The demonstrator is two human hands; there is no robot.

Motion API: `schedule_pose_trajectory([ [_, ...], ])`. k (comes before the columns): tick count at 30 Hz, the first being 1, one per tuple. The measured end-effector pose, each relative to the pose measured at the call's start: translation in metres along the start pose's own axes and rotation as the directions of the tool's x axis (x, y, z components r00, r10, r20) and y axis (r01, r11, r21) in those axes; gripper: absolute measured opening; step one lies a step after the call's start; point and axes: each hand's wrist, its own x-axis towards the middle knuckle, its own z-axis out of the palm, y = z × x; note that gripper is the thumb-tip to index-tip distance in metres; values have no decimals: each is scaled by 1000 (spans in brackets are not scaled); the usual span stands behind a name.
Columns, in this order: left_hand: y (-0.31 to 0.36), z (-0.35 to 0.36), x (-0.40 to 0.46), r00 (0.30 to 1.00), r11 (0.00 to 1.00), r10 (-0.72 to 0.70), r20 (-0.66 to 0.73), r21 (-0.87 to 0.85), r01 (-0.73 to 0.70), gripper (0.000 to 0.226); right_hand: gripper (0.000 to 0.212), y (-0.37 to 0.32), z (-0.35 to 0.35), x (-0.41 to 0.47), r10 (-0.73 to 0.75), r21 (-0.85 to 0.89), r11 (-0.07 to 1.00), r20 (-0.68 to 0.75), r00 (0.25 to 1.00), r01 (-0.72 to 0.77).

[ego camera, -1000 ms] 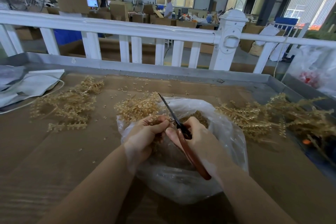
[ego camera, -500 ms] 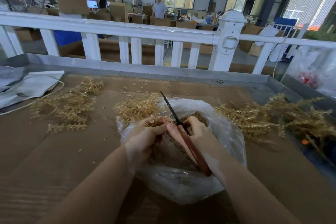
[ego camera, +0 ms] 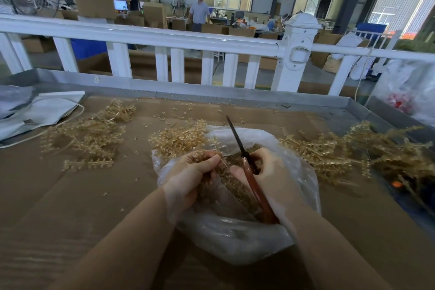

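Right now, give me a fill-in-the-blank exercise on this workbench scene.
1. The left hand pinches a golden sprig; the red-handled tool sits in the ____.
2. Under both hands lies a clear plastic ____.
3. The fence behind the table is coloured ____.
Missing words: right hand; bag; white.
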Motion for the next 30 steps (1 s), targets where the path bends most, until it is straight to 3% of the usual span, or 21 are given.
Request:
schedule_pose_trajectory([
  [8, -3, -3, -1, 991, 996, 7, 132, 89, -19, 21, 30, 2, 3, 0, -40, 68, 997, -37, 999, 43],
  [12, 2, -4, -2, 975, 1000, -5, 223, -6, 6, 27, 34, 3, 2, 3, 9, 209, 978, -150, 989, 23],
  [15, 2, -10, -1, 991, 997, -20, 130, 73, 11, 41, 22, 7, -3, 4, 29, 218, 976, -194, 981, 14],
  [18, -2, -6, -3, 998, 990, 40, 48, 134, -46, 37, 17, 9, -9, 1, 36, 209, 978, -155, 987, -3],
  [23, -6, -3, 1, 997, 997, 56, -60, 48, -53, 31, 18, 8, -10, -14, -83, -52, 996, -155, 984, 76],
  [26, -8, -2, 3, 993, 996, 59, -106, 68, -52, 32, 18, 9, 0, -16, -28, 25, 999, -123, 992, 31],
  [30, -7, 2, 3, 987, 996, 62, -149, 75, -51, 30, 20, 17, 12, -19, -69, 43, 996, -213, 975, 80],
])
